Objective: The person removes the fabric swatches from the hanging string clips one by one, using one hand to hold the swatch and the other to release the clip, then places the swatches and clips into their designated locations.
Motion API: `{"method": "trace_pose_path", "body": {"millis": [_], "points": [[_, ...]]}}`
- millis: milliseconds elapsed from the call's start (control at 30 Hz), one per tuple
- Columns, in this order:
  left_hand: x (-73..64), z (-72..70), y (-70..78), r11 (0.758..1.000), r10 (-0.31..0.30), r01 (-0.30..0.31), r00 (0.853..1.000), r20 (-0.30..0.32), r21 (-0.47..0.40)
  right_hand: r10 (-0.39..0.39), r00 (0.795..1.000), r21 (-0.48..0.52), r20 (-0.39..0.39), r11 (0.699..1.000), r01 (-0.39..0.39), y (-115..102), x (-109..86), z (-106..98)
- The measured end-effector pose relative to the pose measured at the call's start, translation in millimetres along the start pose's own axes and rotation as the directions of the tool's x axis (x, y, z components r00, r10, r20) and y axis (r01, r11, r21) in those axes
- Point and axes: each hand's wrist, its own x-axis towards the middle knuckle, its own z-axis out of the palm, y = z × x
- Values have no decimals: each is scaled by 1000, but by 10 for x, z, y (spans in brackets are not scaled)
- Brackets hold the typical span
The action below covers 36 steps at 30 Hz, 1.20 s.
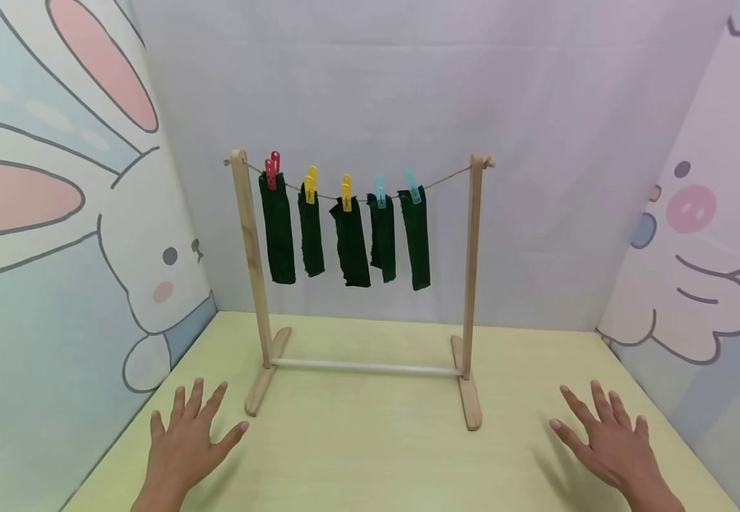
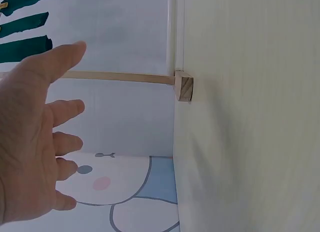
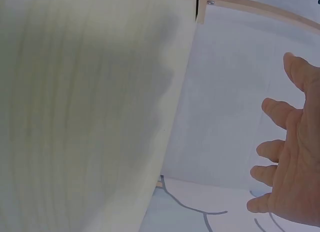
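My left hand [image 1: 184, 448] is held over the table's left front, fingers spread and nothing in it. On the other side, my right hand [image 1: 620, 448] hovers with spread fingers, likewise holding nothing. Between and beyond them stands a small wooden drying rack [image 1: 472, 270] with a sagging string [image 1: 448, 177]. Several dark green cloth strips [image 1: 278, 231] hang from it. A red clothespin [image 1: 271, 176] clips the leftmost strip, two yellow clothespins [image 1: 346, 193] the middle ones, and two light blue clothespins [image 1: 380, 192] those at right. Both hands are apart from the rack; the left is nearer.
The rack's feet [image 1: 470, 402] rest on the pale yellow table [image 1: 357, 441], joined by a white crossbar [image 1: 363, 367]. A pale backdrop [image 1: 549, 213] closes off the back. Side panels carry a cartoon rabbit [image 1: 152, 263] at left and a pink-nosed animal [image 1: 728, 249] at right.
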Motion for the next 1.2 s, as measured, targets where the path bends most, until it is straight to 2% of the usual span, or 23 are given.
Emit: {"method": "trace_pose_path", "body": {"millis": [133, 200, 267, 333, 400, 467, 500, 600, 767, 1033, 1133, 1200], "points": [[-3, 4, 11, 1000, 8, -9, 1000, -8, -13, -10, 1000, 1, -7, 1000, 10, 5, -11, -9], [6, 10, 21, 999, 31, -32, 998, -48, -22, -20, 999, 14, -30, 1000, 20, -9, -13, -10], [21, 9, 34, 997, 71, -75, 990, -125, -26, -42, 996, 38, -81, 998, 46, -41, 0, -6], [43, 7, 49, 991, 122, -130, 967, -223, -22, -69, 987, 71, -146, 994, 80, -87, 17, 3], [66, 4, 65, 985, 160, -173, 937, -309, -15, -84, 977, 111, -198, 988, 107, -138, 42, 12], [81, 0, 89, 979, 181, -201, 913, -367, -16, -80, 972, 151, -219, 982, 115, -194, 62, 16], [89, 1, 101, 978, 185, -208, 904, -385, -20, -67, 974, 171, -215, 980, 105, -225, 71, 13], [107, 8, 144, 975, 178, -217, 892, -416, -47, -33, 979, 225, -200, 971, 79, -329, 102, -6], [137, 31, 211, 976, 147, -202, 885, -443, -81, -48, 970, 324, -237, 938, 126, -501, 176, -26], [194, 72, 310, 978, 80, -153, 899, -431, -138, -97, 958, 392, -272, 897, 202, -738, 314, -38], [217, 70, 344, 974, 53, -142, 900, -432, -175, -120, 945, 398, -304, 885, 241, -846, 376, -38], [227, 65, 368, 970, 26, -124, 907, -421, -207, -143, 932, 398, -333, 875, 277, -917, 420, -25]]}}
